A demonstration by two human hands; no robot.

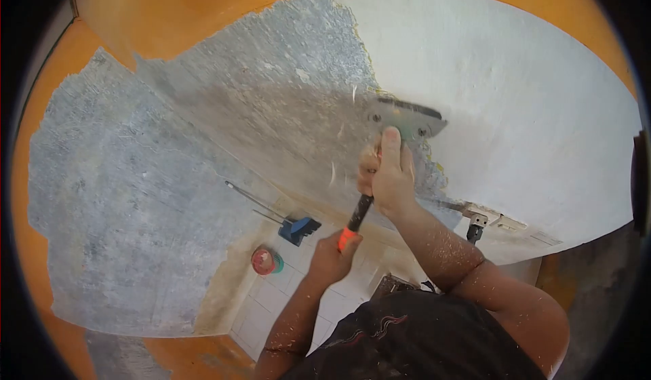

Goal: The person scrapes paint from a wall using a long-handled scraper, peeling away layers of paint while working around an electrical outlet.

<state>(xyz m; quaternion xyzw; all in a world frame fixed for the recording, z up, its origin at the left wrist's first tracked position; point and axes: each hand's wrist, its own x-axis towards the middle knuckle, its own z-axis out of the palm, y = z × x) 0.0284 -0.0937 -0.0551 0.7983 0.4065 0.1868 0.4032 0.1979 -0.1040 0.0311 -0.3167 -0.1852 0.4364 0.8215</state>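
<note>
A long-handled scraper [395,114] with a wide metal blade head meets the wall at the border between white paint [502,88] and bare grey plaster [271,68]. Close behind the head, my right hand [390,173] is wrapped round the tool, its thumb stretched along it. Lower down, my left hand [332,258] grips the orange end of the black handle. Thin pale flakes hang in the air beside the blade, slightly blurred. Specks of paint dust cover both my forearms. The blade's exact contact edge is blurred.
Below on the tiled floor [261,312] stand a red and green bucket [266,261] and a blue dustpan [298,229] with long handles beside it. A socket with a plug [477,223] sits low on the right wall. Orange paint [203,7] borders the scraped area.
</note>
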